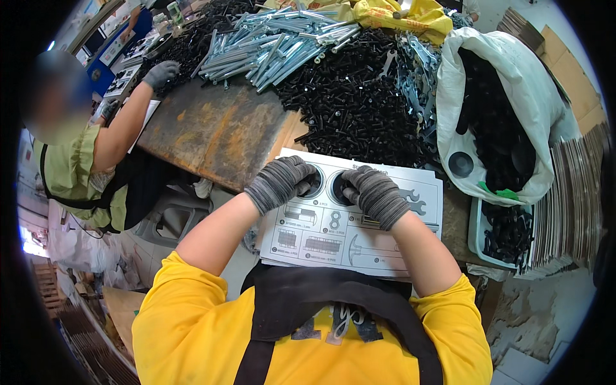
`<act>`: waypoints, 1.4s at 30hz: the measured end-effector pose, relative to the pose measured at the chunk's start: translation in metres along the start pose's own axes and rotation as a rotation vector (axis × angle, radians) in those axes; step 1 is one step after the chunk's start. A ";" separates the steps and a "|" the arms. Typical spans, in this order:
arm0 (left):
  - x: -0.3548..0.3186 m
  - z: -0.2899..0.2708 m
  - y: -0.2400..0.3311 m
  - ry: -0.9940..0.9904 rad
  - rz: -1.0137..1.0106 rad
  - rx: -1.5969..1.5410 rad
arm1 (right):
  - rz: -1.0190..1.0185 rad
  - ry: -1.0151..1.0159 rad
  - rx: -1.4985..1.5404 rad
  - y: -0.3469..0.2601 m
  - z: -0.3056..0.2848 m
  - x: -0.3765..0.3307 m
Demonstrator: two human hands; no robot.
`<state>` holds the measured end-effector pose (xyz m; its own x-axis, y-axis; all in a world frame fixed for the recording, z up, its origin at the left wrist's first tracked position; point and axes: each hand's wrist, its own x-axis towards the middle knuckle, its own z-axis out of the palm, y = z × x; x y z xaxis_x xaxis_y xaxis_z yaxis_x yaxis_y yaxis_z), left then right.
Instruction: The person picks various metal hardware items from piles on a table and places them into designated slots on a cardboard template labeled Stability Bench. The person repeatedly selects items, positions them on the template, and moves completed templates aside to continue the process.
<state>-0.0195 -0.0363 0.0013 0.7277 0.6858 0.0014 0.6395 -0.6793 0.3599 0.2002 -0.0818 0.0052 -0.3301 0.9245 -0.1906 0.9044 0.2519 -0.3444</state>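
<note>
A stack of white printed sheets (pixel 301 256) with outline drawings of hardware and tools lies before me at the table's near edge. Both my hands wear grey knitted gloves. My left hand (pixel 280 183) rests over the sheet's upper left, its fingers curled on a dark round cap (pixel 313 184) at a printed circle. Beside it, my right hand (pixel 377 196) has its fingers bent round a second black round cap (pixel 339 190) on the neighbouring circle. The fingers partly hide both caps. Just right of the right hand, grey wrench shapes (pixel 412 201) show on the sheet.
Beyond the sheets spreads a heap of black bolts (pixel 359 102), with long silvery rods (pixel 269 48) behind. At right stand a white sack (pixel 552 122) of black parts, a pale bin (pixel 476 231) and stacked cardboard (pixel 571 199). A gloved co-worker (pixel 77 173) works at left.
</note>
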 end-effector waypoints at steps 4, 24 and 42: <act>-0.001 0.003 0.003 0.011 -0.039 -0.041 | 0.037 -0.028 0.031 -0.005 0.003 0.004; 0.137 -0.027 -0.122 0.220 -0.428 0.036 | 0.093 0.315 -0.306 0.046 -0.083 0.148; 0.140 -0.026 -0.167 0.181 -0.323 -0.017 | 0.087 0.070 -0.463 0.001 -0.064 0.214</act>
<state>-0.0308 0.1794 -0.0345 0.4323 0.9004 0.0494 0.8239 -0.4166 0.3842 0.1480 0.1343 0.0227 -0.2432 0.9608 -0.1332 0.9585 0.2591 0.1192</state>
